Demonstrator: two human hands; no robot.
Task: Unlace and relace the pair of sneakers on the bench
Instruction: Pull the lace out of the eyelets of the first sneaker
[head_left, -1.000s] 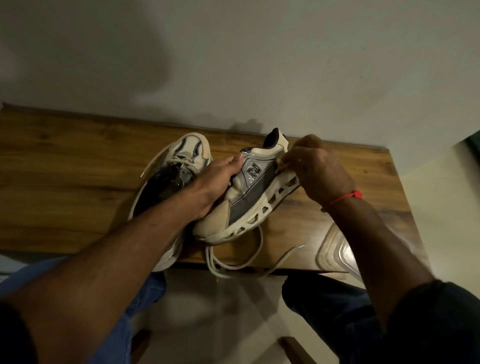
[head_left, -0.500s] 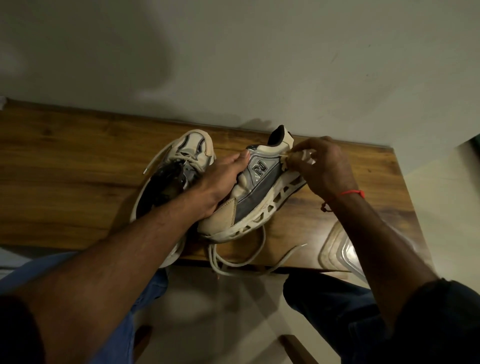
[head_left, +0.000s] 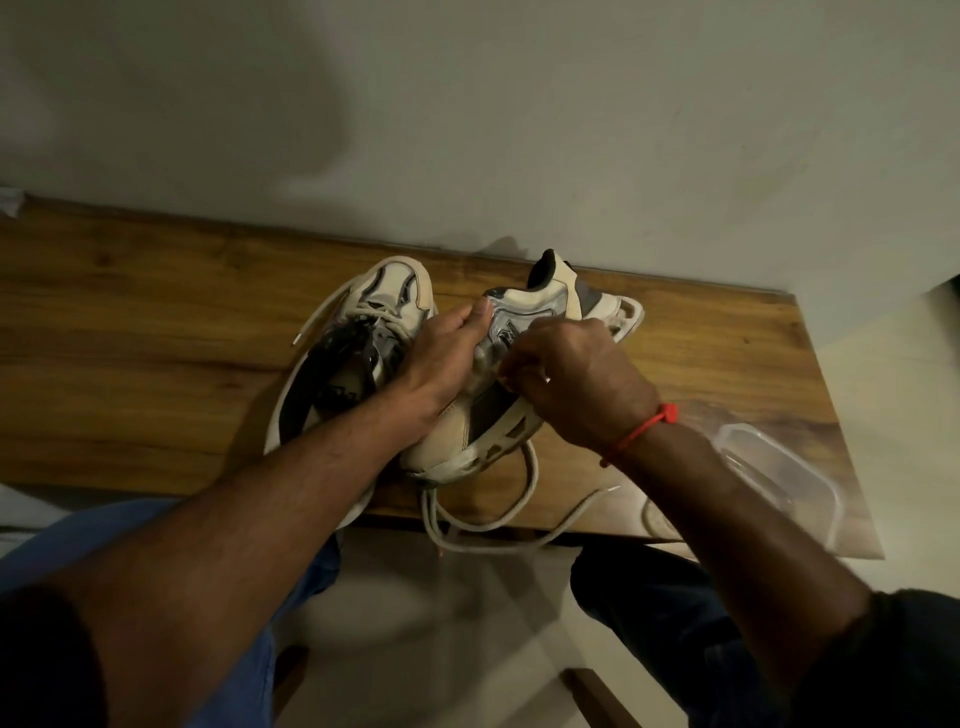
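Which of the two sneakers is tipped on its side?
The right sneaker, held by both hands, shows its cut-out sole sideways; the left sneaker lies flat, opening upward.

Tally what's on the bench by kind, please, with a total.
Sneakers: 2, left sneaker and right sneaker
Loose shoelace: 1
Clear plastic container: 1
Total: 4, all on the bench
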